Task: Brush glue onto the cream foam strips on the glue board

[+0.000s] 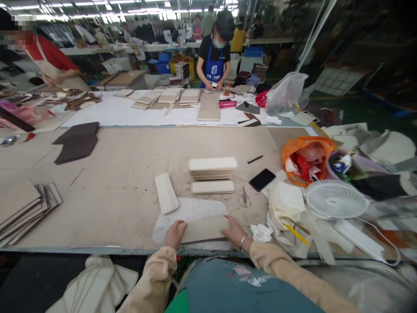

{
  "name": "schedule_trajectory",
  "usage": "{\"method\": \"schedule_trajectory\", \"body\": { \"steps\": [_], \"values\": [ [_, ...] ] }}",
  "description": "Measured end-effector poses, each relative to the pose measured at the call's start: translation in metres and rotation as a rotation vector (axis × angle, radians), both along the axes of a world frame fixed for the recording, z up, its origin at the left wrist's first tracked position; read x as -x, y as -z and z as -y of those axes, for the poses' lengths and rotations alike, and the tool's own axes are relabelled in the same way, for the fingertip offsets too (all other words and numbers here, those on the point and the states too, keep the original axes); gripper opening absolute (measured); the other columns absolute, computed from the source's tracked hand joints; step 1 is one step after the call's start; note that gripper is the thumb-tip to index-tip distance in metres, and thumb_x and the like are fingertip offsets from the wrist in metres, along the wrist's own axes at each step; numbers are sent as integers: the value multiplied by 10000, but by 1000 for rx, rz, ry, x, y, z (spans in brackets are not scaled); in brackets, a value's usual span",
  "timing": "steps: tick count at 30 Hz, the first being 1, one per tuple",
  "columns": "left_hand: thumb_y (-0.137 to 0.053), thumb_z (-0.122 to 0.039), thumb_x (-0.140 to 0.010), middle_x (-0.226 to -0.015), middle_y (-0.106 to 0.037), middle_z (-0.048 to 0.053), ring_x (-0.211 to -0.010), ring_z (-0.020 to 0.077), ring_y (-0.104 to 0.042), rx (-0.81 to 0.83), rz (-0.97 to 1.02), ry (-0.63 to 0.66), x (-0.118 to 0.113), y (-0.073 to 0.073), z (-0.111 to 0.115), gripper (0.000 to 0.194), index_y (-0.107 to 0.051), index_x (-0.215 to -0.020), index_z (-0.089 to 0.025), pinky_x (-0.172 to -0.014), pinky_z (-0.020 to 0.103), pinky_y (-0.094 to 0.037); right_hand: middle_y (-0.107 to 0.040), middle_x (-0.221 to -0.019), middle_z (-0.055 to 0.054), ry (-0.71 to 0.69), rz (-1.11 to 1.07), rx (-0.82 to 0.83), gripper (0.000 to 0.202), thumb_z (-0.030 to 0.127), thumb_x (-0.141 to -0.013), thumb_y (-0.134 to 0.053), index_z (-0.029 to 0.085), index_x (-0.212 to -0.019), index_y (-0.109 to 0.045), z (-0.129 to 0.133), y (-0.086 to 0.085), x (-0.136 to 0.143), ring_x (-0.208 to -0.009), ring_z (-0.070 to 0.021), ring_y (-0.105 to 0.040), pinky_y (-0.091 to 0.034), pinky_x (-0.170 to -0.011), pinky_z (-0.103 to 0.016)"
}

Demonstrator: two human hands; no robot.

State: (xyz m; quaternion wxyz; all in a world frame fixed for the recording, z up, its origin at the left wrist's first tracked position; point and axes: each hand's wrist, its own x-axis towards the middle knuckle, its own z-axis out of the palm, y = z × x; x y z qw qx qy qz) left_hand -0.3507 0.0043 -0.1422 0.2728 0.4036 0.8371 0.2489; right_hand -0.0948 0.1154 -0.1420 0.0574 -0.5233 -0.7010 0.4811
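A flat beige rectangular strip [205, 229] lies before me at the table's near edge, over a white sheet [195, 206]. My left hand [176, 234] grips its left end, fingers closed on the edge. At its right end my right hand [235, 231], with a bracelet at the wrist, grips it too. Just beyond the sheet's upper left lies a fanned stack of cream strips [166, 193]. Farther off stand a taller stack of cream rounded-end pieces [213, 168] and a lower stack [212, 187] in front of it. Small scissors [244, 198] rest right of these.
To the right are a black phone [262, 179], a dark pen [255, 159], an orange bag [306, 158] and a white fan [337, 199]. Beige panels [24, 208] pile at left, near dark sheets [78, 141]. A co-worker in a blue apron [214, 65] stands across the table.
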Motion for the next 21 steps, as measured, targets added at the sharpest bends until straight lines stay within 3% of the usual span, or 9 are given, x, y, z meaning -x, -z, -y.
{"method": "schedule_trajectory", "body": {
  "steps": [3,6,9,12,16,21],
  "values": [
    [-450,-408,-788,-960,-616,91,-968,226,-551,-37,-84,107,7,10,2,306,-623,-905,-183,-901,377,-410,-534,-1137,-134,-53,137,-145,625,249,-661,-630,133,-1246,-441,-2,4,3,-1057,-247,-503,-380,-922,-366],
    [-434,-441,-804,-1161,-548,141,-1119,262,-466,-43,-293,296,10,11,6,403,-588,-1057,-168,-969,427,-349,-402,-1285,-166,-184,196,-312,843,388,-600,-698,147,-1332,-356,-2,-3,5,-1189,-294,-374,-288,-1000,-403],
    [-543,-547,-691,-1379,-366,152,-1302,330,-233,77,-428,508,8,5,7,724,-410,-1293,-167,-1038,523,-197,-194,-1430,-146,-421,209,-403,1087,415,-495,-764,225,-1404,-201,-1,-12,12,-1307,-325,-158,-161,-1051,-436],
    [-646,-595,-517,-1441,-260,141,-1336,370,-89,248,-433,690,5,-2,1,1066,-203,-1396,-187,-1031,597,-65,-102,-1464,-139,-636,267,-411,1155,326,-478,-774,267,-1417,-104,-3,-15,26,-1333,-338,-33,-74,-1051,-477],
    [-685,-499,-497,-1391,-333,143,-1284,354,-229,340,-402,761,6,-8,-10,1079,-178,-1397,-190,-1033,575,-68,-241,-1397,-164,-756,386,-410,1119,226,-509,-732,261,-1417,-78,-9,-13,40,-1287,-352,-174,-100,-1025,-512],
    [-700,-358,-526,-1203,-467,134,-1100,291,-413,299,-377,761,8,-10,-14,915,-307,-1322,-138,-973,419,-288,-423,-1210,-145,-821,385,-446,1028,184,-560,-664,223,-1416,-96,-21,-13,43,-1082,-298,-403,-281,-946,-430]
  ]
}}
